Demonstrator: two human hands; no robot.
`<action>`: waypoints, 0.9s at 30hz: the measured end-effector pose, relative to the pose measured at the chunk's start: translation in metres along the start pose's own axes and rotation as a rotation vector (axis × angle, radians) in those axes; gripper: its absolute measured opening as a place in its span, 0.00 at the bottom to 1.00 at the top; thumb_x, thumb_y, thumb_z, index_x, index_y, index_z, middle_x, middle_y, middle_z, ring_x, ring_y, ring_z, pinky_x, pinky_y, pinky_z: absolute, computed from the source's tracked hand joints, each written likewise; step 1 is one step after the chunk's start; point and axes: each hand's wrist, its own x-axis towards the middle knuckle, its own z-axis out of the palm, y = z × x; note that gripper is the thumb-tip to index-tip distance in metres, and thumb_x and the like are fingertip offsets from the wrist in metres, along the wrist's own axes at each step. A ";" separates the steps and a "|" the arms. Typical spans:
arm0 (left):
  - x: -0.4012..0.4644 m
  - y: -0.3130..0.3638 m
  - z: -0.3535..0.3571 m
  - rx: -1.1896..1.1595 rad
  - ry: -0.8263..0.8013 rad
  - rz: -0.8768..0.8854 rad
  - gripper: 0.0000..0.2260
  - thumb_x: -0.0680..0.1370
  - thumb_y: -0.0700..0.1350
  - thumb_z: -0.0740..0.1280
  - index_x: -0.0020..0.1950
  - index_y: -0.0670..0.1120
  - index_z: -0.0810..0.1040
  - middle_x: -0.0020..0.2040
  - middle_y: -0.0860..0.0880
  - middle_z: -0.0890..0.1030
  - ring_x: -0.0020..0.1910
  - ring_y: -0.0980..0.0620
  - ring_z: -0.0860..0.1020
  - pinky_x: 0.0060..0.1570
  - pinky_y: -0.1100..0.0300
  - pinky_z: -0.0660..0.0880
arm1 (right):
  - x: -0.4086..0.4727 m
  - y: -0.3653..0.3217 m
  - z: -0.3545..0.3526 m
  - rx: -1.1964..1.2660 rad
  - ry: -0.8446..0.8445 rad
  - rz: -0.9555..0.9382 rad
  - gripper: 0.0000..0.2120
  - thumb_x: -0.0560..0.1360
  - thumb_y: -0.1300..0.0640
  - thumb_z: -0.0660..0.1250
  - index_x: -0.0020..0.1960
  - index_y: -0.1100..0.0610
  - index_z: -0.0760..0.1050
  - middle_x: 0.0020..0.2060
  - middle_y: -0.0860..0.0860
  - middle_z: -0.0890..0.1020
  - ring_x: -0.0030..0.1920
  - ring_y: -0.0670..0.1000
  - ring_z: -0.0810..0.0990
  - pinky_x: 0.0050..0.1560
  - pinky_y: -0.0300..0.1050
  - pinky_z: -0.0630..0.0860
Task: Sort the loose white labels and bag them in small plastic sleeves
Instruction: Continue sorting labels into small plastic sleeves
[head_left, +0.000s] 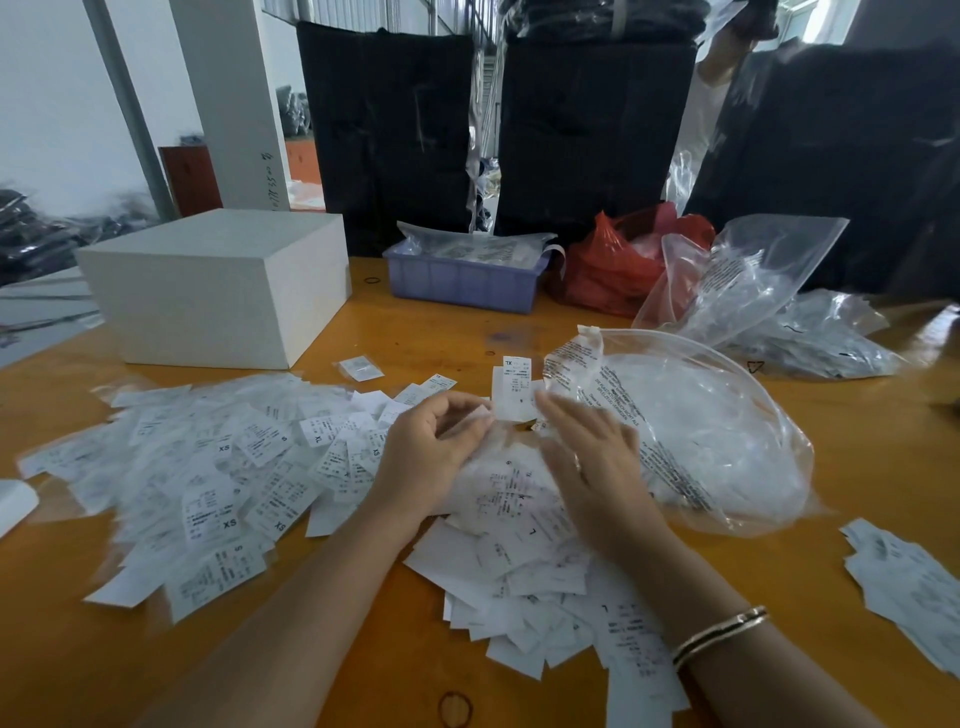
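Loose white labels (519, 582) lie heaped on the orange table in front of me. To the left spreads a pile of labels in small clear sleeves (208, 467), marked XS, S and XL. My left hand (431, 452) hovers above the heap with curled fingers pinching a small clear sleeve (475, 418). My right hand (587, 467) is beside it, fingers straight and blurred, holding nothing I can see. A large clear bag of empty sleeves (701, 431) lies just right of my hands. One XL label (514, 387) lies beyond my fingertips.
A white box (218, 291) stands at the back left. A purple tray (462, 280) of bagged items, a red bag (608, 270) and more clear bags (753, 280) sit at the back. More labels (904, 577) lie at the right edge. Black bundles rise behind the table.
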 end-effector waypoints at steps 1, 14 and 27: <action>0.001 0.000 -0.003 0.060 0.064 0.002 0.05 0.76 0.46 0.69 0.48 0.56 0.78 0.44 0.58 0.81 0.43 0.61 0.79 0.38 0.70 0.76 | 0.002 0.005 -0.005 0.005 0.127 0.051 0.22 0.78 0.47 0.50 0.71 0.48 0.62 0.64 0.37 0.66 0.64 0.37 0.60 0.57 0.32 0.51; 0.009 -0.017 -0.031 0.958 0.345 -0.108 0.16 0.75 0.44 0.69 0.63 0.53 0.74 0.62 0.48 0.76 0.60 0.47 0.70 0.57 0.50 0.63 | 0.001 0.061 -0.031 -0.404 -0.045 0.644 0.14 0.79 0.57 0.54 0.57 0.54 0.77 0.56 0.53 0.78 0.57 0.56 0.71 0.59 0.50 0.60; -0.004 -0.001 -0.002 0.568 -0.056 0.293 0.07 0.77 0.41 0.66 0.52 0.49 0.81 0.53 0.55 0.78 0.59 0.54 0.71 0.60 0.57 0.64 | 0.003 0.057 -0.036 -0.081 0.410 0.585 0.12 0.78 0.49 0.63 0.55 0.52 0.81 0.59 0.49 0.80 0.63 0.53 0.72 0.58 0.47 0.55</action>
